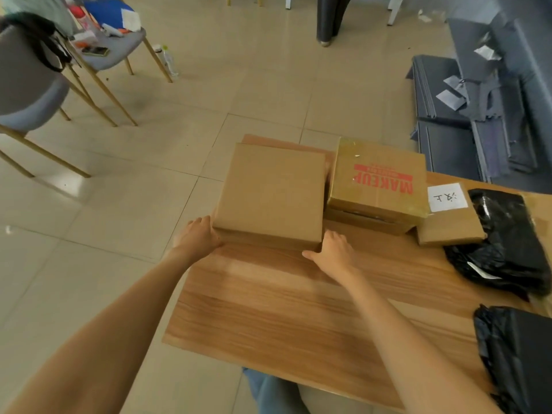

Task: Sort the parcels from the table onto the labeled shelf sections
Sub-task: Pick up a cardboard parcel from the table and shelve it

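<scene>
We gripped the flat square brown cardboard box at 12 o'clock on the wooden surface, left hand and right hand fingers curled on its near corners; overhanging the surface edge, it risked tipping floorward.

Left hand: fingertips hidden behind plain carton.
Flat box, centre right: mostly covered by printed carton.
Lower black bag, worktop: cut by right frame edge.
White label: handwriting unreadable.
Chair clutter, upper left: blurred, unidentifiable.
</scene>
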Tool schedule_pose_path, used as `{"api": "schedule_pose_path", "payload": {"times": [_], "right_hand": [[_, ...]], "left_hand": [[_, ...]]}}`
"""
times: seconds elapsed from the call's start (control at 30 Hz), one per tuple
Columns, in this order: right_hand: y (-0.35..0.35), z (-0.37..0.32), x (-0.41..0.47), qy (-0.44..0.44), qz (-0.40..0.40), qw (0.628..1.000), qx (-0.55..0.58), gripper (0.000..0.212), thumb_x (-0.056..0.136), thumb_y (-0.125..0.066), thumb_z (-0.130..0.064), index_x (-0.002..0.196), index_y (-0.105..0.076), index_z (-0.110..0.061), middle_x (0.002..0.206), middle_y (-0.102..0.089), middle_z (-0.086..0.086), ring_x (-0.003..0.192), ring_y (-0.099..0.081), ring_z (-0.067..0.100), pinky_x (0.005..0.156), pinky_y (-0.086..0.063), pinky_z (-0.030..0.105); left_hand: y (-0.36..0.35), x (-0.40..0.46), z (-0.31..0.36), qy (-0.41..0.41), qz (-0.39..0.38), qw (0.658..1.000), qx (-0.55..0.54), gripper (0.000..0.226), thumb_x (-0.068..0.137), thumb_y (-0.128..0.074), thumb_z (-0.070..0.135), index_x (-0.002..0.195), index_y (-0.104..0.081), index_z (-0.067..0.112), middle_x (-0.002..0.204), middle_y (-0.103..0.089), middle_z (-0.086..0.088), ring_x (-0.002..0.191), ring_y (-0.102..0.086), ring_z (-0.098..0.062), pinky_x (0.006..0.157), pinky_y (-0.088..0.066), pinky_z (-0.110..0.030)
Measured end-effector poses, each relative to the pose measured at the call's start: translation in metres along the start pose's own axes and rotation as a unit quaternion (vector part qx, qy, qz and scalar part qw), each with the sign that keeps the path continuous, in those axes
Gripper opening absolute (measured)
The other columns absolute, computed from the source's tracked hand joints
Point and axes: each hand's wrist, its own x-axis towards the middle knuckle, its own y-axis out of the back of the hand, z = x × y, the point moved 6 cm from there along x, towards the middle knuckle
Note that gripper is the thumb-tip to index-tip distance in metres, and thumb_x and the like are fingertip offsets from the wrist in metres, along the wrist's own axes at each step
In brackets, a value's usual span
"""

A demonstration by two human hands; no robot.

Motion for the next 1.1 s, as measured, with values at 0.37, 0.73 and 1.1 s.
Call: {"api": "schedule_pose_path", "payload": {"times": [0.37, 0.73, 1.1], "right_hand": [[0.007, -0.006, -0.010, -0.010, 0.001, 0.992, 0.127, 0.059, 0.088, -0.060, -0.051, 0.132, -0.049, -0.014, 0.130, -0.055, 0.007, 0.123, -0.046, 0.026, 0.097, -0.042, 0.039], [0.070, -0.029, -0.035, 0.048, 0.055, 0.969, 0.237, 0.056, 0.091, -0.053, -0.056, 0.136, -0.048, -0.022, 0.127, -0.061, 0.000, 0.119, -0.055, 0.024, 0.091, -0.046, 0.035], [0.156, -0.055, -0.073, 0.055, 0.109, 0.868, 0.482, 0.042, 0.083, -0.063, -0.057, 0.113, -0.062, -0.028, 0.101, -0.064, -0.021, 0.100, -0.059, 0.008, 0.083, -0.045, 0.025]], "left_hand": [[0.007, 0.004, 0.009, -0.038, -0.023, 0.990, -0.135, 0.049, 0.081, -0.074, 0.033, 0.121, -0.057, 0.011, 0.107, -0.065, -0.006, 0.090, -0.053, -0.018, 0.074, -0.041, -0.030], [0.081, -0.017, 0.022, -0.121, 0.029, 0.961, -0.249, 0.040, 0.086, -0.071, 0.022, 0.121, -0.061, 0.005, 0.113, -0.066, -0.009, 0.107, -0.060, -0.027, 0.094, -0.049, -0.044], [0.170, -0.074, 0.061, -0.107, 0.153, 0.933, -0.307, 0.043, 0.093, -0.054, 0.048, 0.079, -0.064, 0.008, 0.067, -0.058, 0.003, 0.059, -0.051, -0.010, 0.052, -0.034, -0.022]]}}
